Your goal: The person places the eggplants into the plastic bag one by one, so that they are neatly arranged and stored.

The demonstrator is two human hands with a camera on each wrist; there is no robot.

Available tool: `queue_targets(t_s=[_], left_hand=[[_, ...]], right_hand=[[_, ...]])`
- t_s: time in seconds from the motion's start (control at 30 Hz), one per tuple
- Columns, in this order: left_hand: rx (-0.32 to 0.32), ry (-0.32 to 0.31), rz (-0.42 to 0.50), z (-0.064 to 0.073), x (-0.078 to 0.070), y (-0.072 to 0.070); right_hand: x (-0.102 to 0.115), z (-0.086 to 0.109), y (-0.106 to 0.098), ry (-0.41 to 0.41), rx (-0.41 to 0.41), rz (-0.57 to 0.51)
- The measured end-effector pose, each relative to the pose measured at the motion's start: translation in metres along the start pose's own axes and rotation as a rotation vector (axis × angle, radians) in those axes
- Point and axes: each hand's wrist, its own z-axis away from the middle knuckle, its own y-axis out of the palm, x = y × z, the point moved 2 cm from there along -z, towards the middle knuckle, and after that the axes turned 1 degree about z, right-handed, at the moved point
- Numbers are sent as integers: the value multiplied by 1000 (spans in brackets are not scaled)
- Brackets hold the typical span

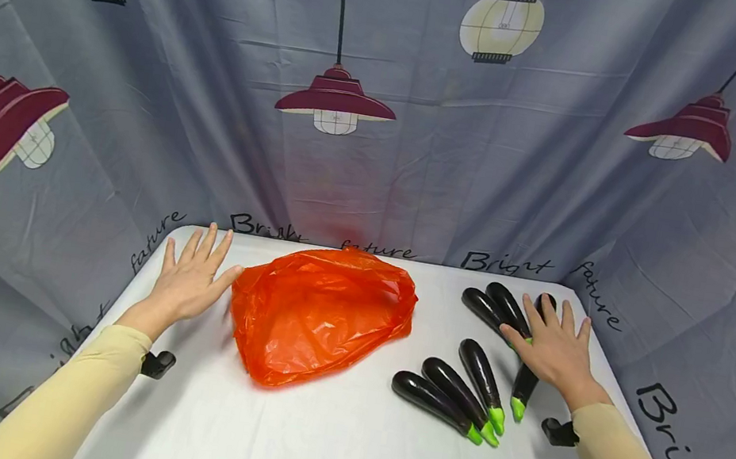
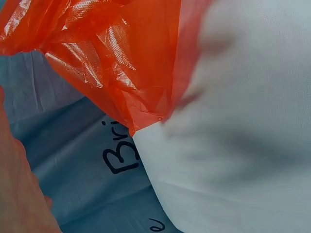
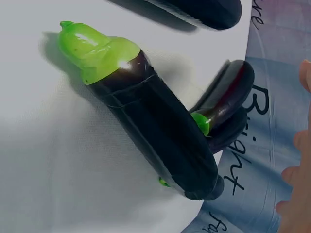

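Observation:
An orange-red plastic bag (image 1: 325, 319) lies spread on the left half of the white table (image 1: 305, 444), its opening toward the person. Just left of it my left hand (image 1: 186, 285) is held out with fingers spread, holding nothing. In the left wrist view the bag (image 2: 112, 58) shows at the table's edge. My right hand (image 1: 554, 351), fingers also spread, hovers over dark eggplants with green caps at the far right and partly hides them. Nearer the middle lie three more eggplants (image 1: 454, 392). One eggplant (image 3: 155, 121) looms large in the right wrist view, apart from the fingers (image 3: 297, 194).
A grey-blue curtain (image 1: 361, 180) printed with lamps and lettering surrounds the table on the back and both sides. Each wrist carries a small black device, one at the left wrist (image 1: 158, 365) and one at the right wrist (image 1: 558, 432).

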Motion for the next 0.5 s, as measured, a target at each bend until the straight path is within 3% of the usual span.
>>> queue_targets(t_s=[0.5], left_hand=[[-27, 51, 59, 5, -8, 0]], right_hand=[[-8, 8, 7, 11, 4, -26]])
